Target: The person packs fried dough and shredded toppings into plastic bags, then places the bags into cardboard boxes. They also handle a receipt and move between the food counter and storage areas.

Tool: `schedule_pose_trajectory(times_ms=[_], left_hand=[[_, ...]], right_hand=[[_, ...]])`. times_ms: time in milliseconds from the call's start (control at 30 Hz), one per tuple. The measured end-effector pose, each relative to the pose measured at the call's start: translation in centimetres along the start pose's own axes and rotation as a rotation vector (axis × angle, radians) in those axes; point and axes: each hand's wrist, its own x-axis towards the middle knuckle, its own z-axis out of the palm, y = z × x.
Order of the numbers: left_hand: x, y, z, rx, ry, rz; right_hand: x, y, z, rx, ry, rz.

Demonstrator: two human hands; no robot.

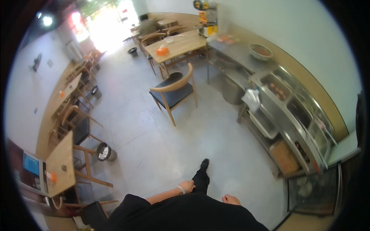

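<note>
My left hand [188, 186], a pale band around its wrist, hangs in front of my black trouser leg [200, 180] with the fingers curled. Nothing shows in it. On the other side of my body, my right hand [230, 199] is a loose fist, partly hidden at the wrist, and no object shows in it either. One black shoe [205, 163] is forward on the grey floor [185, 144]. Ahead of me a wooden chair with a black seat [173, 91] faces a wooden table [185, 43] bearing an orange tissue box [162, 51].
To the right runs a steel food counter [284, 127] with food wells; a bowl [260, 52] sits beyond it. Tables [62, 161], chairs and a waste bin [106, 152] line the left wall. A person [149, 26] sits near the bright doorway [107, 26].
</note>
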Motion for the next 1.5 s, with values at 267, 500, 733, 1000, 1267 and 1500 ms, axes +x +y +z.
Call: schedule_pose_trajectory(times_ms=[267, 500, 733, 1000, 1267, 1500], left_hand=[[32.0, 8.4, -12.8, -0.074, -0.14, 0.193], [60.6, 23.0, -21.9, -0.272, 0.01, 0.234], [83.4, 24.4, -17.3, 0.783, -0.108, 0.363], [87.9, 23.8, -14.7, -1.492, 0.149, -0.217], [84.6, 24.8, -17.2, -1.059, 0.293, -0.303], [73.4, 18.8, -18.9, -0.657, -0.085, -0.65]], right_hand=[[12.8, -0.9, -19.6, 0.603, -0.238, -0.158], [17.0, 7.8, -30.0, 0.455, 0.728, 0.345], [26.1, 13.0, -36.0, 0.597, 0.516, 0.369], [32.2, 17.5, -45.5, 0.929, 0.285, 0.516], [36.9, 18.4, -49.9, 0.803, 0.303, 0.443], [41.1, 13.5, -45.9, 0.796, 0.369, 0.371]])
